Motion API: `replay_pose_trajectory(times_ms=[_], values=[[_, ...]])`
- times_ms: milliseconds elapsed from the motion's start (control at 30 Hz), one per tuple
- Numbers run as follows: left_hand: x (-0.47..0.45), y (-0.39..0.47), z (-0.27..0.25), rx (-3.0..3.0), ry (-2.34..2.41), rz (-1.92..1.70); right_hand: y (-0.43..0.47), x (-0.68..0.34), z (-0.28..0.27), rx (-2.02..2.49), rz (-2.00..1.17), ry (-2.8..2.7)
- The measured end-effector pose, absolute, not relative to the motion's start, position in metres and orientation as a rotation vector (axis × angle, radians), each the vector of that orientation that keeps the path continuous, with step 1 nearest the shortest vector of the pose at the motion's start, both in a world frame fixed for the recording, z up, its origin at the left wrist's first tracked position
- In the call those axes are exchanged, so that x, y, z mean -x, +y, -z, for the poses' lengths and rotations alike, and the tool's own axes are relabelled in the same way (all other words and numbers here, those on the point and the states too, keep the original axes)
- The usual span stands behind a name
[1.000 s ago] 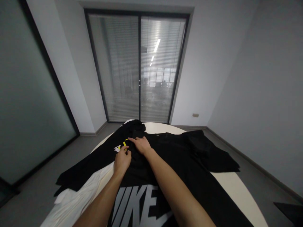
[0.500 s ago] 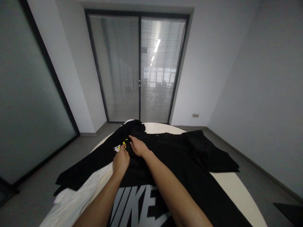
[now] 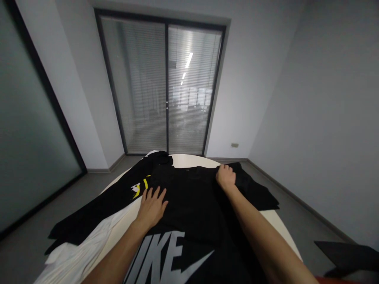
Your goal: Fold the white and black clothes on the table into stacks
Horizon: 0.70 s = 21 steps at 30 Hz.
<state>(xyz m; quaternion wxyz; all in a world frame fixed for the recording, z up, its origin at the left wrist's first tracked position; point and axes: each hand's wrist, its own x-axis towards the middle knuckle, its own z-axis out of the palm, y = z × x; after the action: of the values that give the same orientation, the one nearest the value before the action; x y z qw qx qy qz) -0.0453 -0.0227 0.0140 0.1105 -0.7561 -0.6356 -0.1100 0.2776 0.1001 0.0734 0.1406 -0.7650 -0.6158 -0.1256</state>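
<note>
A black T-shirt (image 3: 192, 205) with large grey lettering and a swoosh lies spread before me, its neckline at the far side. My left hand (image 3: 152, 207) rests on its left part, palm down, fingers spread. At the far right shoulder my right hand (image 3: 226, 177) is closed around a bunch of the black fabric. Past the right hand the sleeve fabric (image 3: 260, 195) extends to the table's right edge. Just beyond my left fingers, a yellow and white print (image 3: 136, 189) shows on another black garment (image 3: 97, 209).
A white garment (image 3: 85, 240) lies along the left side of the pale round-edged table (image 3: 189, 159). Glass doors with blinds (image 3: 166, 86) stand behind it. A dark flat object (image 3: 343, 252) is at the lower right, off the table.
My right hand has moved right, from beside my left hand to the far right shoulder, and closed on the fabric. My left hand has come nearer and spread flat. The view has shifted right.
</note>
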Motion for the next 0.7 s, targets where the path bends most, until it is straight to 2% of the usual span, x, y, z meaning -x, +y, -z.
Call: replay_pose_trajectory(times_ms=[67, 133, 233, 700], values=[[0.041, -0.024, -0.014, 2.300, -1.805, 0.329, 0.101, -0.317, -0.075, 2.405, 0.314, -1.523], [0.037, -0.024, -0.013, 2.371, -1.795, 0.323, 0.100, -0.350, -0.074, 2.555, 0.115, -1.307], [0.036, -0.022, -0.010, 2.428, -1.853, 0.326, 0.096, -0.379, -0.069, 2.613, -0.044, -1.193], [0.039, -0.017, -0.002, 2.484, -1.875, 0.331, 0.106, -0.375, -0.100, 2.241, -0.089, -1.410]])
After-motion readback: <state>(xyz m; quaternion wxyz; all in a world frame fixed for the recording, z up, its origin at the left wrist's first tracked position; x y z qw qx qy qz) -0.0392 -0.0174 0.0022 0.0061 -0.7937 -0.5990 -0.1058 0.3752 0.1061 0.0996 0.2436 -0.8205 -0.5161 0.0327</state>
